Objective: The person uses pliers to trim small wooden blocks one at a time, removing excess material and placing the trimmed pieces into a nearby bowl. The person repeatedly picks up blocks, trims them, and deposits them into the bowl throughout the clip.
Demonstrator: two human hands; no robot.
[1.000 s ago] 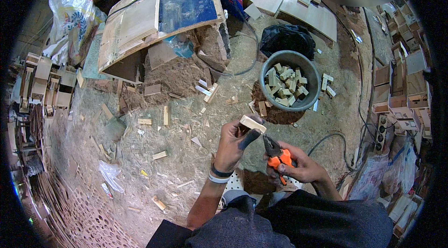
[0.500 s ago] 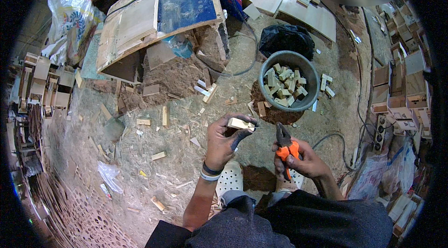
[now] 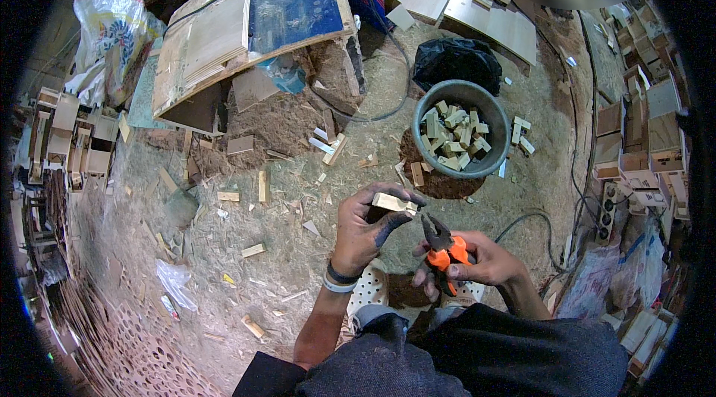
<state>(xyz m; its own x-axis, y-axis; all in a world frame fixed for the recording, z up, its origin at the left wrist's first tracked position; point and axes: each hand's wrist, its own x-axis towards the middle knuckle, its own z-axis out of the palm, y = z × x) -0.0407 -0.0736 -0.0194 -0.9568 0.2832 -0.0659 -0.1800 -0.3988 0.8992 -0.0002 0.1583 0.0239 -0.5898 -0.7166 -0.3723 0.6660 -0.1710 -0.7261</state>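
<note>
Between the thumb and fingers of my left hand [image 3: 363, 227] is a small pale wooden block [image 3: 394, 203], lying roughly level with one end toward the right. Dark smudges cover those fingertips. My right hand [image 3: 485, 259] is wrapped round a pair of pliers [image 3: 447, 249] with orange and black handles. The dark jaws point up and left, close to the block's right end; whether they touch it I cannot tell. Past both hands, a round grey basin [image 3: 501, 145] holds many similar wooden blocks [image 3: 456, 136].
A black plastic bag [image 3: 458, 65] lies behind the basin. Loose blocks [image 3: 253, 250] and chips litter the floor. At the far left stands a low wooden bench [image 3: 212, 39] with a blue panel. A cable and power strip [image 3: 608, 210] run along the right, near stacked wooden pieces [image 3: 649, 128].
The pliers in my right hand have moved left and slightly down, nearer the block. My left hand has shifted a little right with the block still in it.
</note>
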